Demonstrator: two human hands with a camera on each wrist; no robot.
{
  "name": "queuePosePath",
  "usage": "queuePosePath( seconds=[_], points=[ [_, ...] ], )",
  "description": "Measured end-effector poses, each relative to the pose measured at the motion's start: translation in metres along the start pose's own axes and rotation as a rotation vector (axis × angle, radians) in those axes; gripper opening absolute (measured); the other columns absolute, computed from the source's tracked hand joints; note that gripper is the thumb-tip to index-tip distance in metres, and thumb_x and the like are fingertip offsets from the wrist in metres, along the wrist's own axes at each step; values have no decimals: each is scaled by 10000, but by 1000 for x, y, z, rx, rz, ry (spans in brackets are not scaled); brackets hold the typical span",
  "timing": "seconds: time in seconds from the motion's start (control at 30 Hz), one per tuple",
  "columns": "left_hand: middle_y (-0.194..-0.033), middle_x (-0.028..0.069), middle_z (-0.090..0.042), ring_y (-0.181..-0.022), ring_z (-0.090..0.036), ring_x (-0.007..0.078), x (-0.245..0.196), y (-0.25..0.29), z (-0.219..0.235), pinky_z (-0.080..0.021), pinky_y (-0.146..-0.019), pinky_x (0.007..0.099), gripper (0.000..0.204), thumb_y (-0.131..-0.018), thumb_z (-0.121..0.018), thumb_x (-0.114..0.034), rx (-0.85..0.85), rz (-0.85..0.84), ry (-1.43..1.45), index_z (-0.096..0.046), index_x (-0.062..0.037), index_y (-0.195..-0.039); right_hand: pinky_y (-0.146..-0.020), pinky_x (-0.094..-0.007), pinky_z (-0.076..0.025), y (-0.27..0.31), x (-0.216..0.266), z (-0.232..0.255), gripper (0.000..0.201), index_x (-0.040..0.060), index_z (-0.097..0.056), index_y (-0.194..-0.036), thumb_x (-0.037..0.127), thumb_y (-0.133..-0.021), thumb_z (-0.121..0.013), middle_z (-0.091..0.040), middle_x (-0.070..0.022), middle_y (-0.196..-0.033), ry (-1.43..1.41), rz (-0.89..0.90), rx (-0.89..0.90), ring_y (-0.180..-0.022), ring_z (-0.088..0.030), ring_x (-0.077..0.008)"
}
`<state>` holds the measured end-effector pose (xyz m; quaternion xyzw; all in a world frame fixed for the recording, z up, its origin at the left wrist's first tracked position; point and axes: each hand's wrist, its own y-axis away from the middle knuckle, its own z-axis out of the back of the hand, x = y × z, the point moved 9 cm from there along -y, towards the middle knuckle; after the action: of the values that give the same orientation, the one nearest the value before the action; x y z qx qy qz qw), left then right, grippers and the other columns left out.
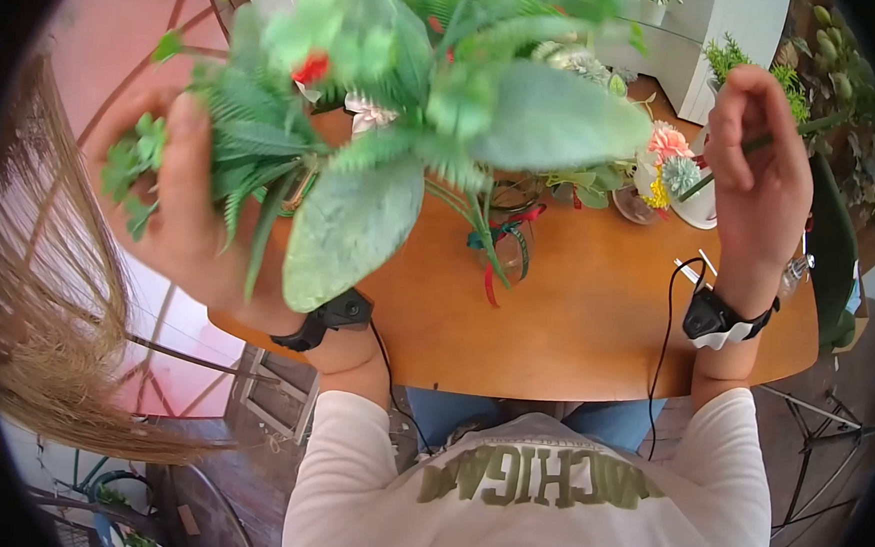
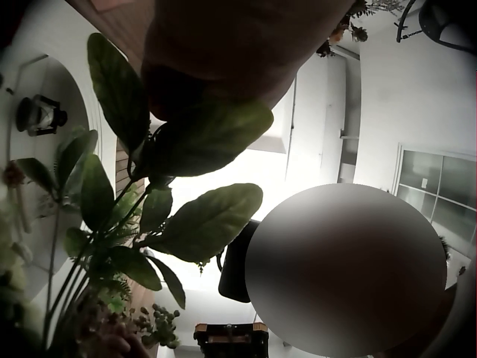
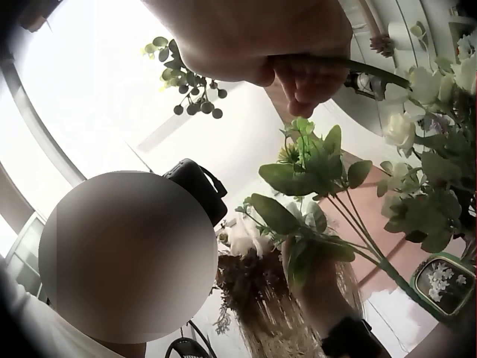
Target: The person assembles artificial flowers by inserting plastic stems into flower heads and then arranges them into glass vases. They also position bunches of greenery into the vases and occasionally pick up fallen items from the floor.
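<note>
A large leafy bunch (image 1: 351,218) of broad leaves and fern fronds fills the middle of the head view, blurred near the top. My left hand (image 1: 176,202) curls round foliage at its left side, a small-leaved sprig showing between thumb and fingers. In the right wrist view, leaves partly cover the left hand (image 3: 320,287). My right hand (image 1: 764,183), raised at the right, grips a green stem (image 1: 698,186) that passes through its curled fingers. In the right wrist view dark berries (image 3: 197,101) show beside this hand. The leaves hide much of the table behind.
On the wooden table (image 1: 595,323) stands a glass vase (image 1: 507,253) with red and teal ribbon. Pink and yellow flowers (image 1: 671,147) are behind it on the right. Cables run from both wrist cameras. Dried grass (image 1: 56,280) hangs at the left.
</note>
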<state>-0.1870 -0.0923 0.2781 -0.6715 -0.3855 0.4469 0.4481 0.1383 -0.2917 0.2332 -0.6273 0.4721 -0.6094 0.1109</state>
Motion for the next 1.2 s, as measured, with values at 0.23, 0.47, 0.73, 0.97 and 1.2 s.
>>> queuePosePath(
  seconds=[0.23,0.47,0.73,0.97,1.2],
  points=[
    [-937,124,-654,-865,-661,196,-13,-4,10,-596,-802,372,141,-935,-685,-71,-209,-4,191,-631,21,-1027,-487,-224,-243,0,5,-12,514,-59,-577,-1173,383,-1065,-336,-469,-15,-759,-134,-39,203,-540,-302,-65],
    [-932,115,-670,-800,-661,182,-10,-2,27,-597,-727,314,161,-909,-735,-18,-332,-194,38,-633,11,-1030,-612,-251,-366,1,-1,-14,502,-43,-665,-998,356,-1012,-361,-565,-16,-762,221,10,82,-625,-467,-78],
    [-928,117,-673,-800,-620,144,-12,0,11,-540,-736,252,257,-840,-818,29,-228,-324,-56,-631,21,-1016,-570,-216,-384,14,-3,-35,226,27,-666,-1024,221,-1031,-549,-549,36,-711,484,-52,78,-641,-502,-47],
    [-889,138,-666,-773,-621,185,-27,3,20,-537,-708,296,317,-810,-829,62,-198,-531,-182,-605,20,-1030,-606,-221,-422,22,-20,-42,250,36,-632,-991,265,-1043,-547,-626,-3,-804,572,-275,204,-719,-602,-72],
    [-860,135,-656,-756,-627,228,-50,13,7,-540,-699,346,410,-789,-872,13,1,-792,-280,-584,10,-1080,-599,-239,-488,21,-3,-48,269,3,-648,-1010,222,-1060,-501,-681,-63,-856,524,-69,68,-731,-668,-120]
  ],
)
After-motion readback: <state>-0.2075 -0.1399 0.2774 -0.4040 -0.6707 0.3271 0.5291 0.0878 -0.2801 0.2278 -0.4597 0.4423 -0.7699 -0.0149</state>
